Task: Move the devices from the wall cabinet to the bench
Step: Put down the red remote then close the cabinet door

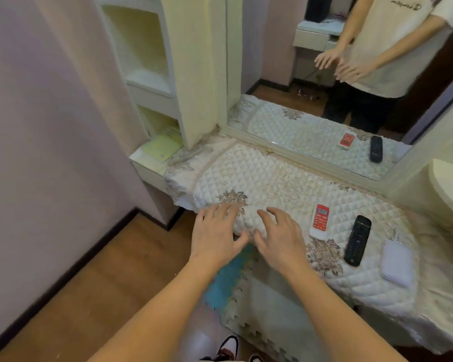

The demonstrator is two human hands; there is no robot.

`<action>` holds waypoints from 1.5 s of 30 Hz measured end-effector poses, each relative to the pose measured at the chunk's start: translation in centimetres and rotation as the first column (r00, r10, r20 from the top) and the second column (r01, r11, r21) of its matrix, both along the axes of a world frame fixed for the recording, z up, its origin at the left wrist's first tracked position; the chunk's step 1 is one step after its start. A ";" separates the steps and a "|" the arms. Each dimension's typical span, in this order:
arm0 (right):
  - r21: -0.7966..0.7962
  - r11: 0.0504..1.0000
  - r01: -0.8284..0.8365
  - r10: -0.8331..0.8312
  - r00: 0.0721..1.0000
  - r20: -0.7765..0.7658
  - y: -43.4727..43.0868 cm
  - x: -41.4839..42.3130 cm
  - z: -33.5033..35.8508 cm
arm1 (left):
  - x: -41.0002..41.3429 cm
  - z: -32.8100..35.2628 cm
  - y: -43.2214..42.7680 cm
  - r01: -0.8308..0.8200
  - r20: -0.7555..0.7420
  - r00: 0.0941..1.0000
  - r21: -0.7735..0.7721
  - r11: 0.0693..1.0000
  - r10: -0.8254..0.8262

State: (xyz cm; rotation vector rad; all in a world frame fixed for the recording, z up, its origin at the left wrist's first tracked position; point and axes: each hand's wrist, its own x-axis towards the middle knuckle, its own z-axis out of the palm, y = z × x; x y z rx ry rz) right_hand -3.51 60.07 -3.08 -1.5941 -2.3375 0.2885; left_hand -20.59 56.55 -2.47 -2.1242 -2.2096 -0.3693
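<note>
A bench [272, 178] covered by a quilted cream cloth runs from the centre to the right. Three devices lie on its right part: a red and white remote [319, 220], a black remote [357, 240] and a flat white box [397, 263]. My left hand [215, 233] and my right hand [279, 235] hover side by side over the bench's front left edge, fingers spread, holding nothing. The wall cabinet [144, 61] stands at the upper left with its door [194, 66] swung open; its upper shelf looks bare.
Yellow-green booklets [162, 146] lie on the cabinet's lowest ledge. A large mirror [324, 74] behind the bench reflects a person and the remotes. Pink wall fills the left, wooden floor [102, 270] lies below, and my shoes [228, 348] show at the bottom.
</note>
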 end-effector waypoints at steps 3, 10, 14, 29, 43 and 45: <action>0.003 0.988 -0.153 0.153 0.988 -0.021 -0.4 -2.6 0.0 | -1.6 0.5 -3.1 -0.163 -0.011 0.987 -0.019 0.986 0.163; 0.016 0.884 -0.467 0.467 0.882 -0.062 -4.2 -6.8 -1.1 | -2.6 0.9 -12.2 -0.476 -0.006 0.879 -0.072 0.877 0.477; 0.018 0.770 -0.637 0.636 0.767 -0.084 -7.7 -10.0 -1.6 | -3.2 0.8 -18.4 -0.641 -0.020 0.767 -0.066 0.764 0.642; 0.096 0.111 -0.989 0.992 0.105 -0.063 -30.8 -26.4 1.3 | -6.5 3.0 -46.4 -0.997 -0.087 0.074 -0.004 0.074 0.993; 0.086 -0.113 -0.990 0.994 -0.112 0.008 -52.2 -46.1 1.2 | -22.6 1.8 -66.2 -0.984 -0.029 -0.167 -0.059 -0.168 0.986; 0.073 -0.118 -0.990 0.993 -0.117 0.016 -55.6 -49.2 1.2 | -25.8 2.0 -69.2 -0.980 -0.018 -0.185 -0.068 -0.185 0.983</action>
